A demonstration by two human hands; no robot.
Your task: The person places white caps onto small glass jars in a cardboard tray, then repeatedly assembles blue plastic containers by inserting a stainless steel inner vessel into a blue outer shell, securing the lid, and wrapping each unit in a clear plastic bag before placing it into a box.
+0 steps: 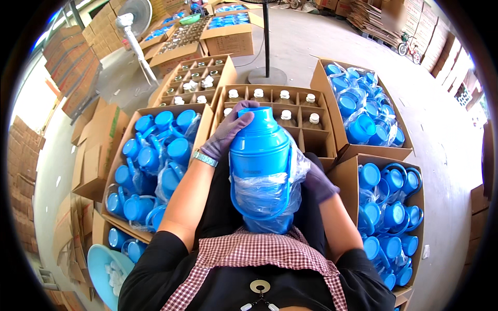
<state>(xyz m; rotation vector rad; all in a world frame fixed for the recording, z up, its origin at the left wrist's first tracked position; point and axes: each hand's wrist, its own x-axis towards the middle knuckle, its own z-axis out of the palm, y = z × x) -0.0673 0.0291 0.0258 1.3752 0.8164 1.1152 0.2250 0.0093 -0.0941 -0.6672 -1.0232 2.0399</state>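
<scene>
A blue thermos flask shell (259,150) with a wide neck and a hanging handle stands upright over my lap. Clear plastic bag (259,192) is bunched round its lower half, leaving the upper part bare. My left hand (231,133), in a grey-purple glove, grips the flask at its neck and shoulder, with the thumb near the rim. At the flask's right side my right hand (319,182), gloved too, is closed on the bunched bag; its fingertips are partly hidden by the plastic.
Divided carton (223,124) ahead holds white-capped glass bottles. Cartons of blue flask parts stand at the left (116,166), right (351,192) and far right (332,103). A light-blue basin (96,264) with white pieces sits lower left. Beyond are a fan stand (266,52) and a white fan (129,31).
</scene>
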